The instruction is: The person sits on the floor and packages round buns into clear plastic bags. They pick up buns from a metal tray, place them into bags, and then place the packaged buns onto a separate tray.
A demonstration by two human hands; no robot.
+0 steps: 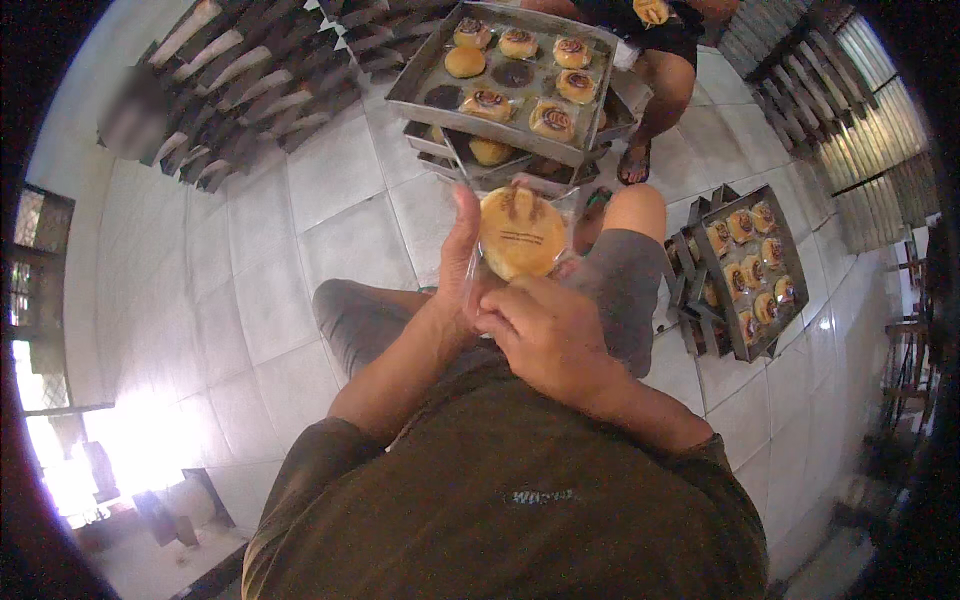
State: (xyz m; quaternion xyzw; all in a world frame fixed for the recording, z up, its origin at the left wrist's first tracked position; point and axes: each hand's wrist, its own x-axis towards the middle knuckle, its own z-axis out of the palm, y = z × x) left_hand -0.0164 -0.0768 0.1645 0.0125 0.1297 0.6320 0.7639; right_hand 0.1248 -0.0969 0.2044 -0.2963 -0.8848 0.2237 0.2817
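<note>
A round golden bun (523, 234) in a clear plastic bag, with dark printing on it, lies over my left hand (459, 259), whose thumb stands up along the bag's left side. The fingers of that hand are mostly hidden under the bun. My right hand (551, 334) pinches the near end of the bag with curled fingers. Just beyond my hands, a metal baking tray (442, 114) tops a stack of trays and holds several wrapped buns and one bun (465, 61) that looks unwrapped.
To the right, a second stack has a metal tray (793, 262) of wrapped buns on top. Another person's leg (664, 97) is beyond the near stack. Dark slatted racks or trays (232, 75) stand at the upper left. The floor is pale tile (352, 232).
</note>
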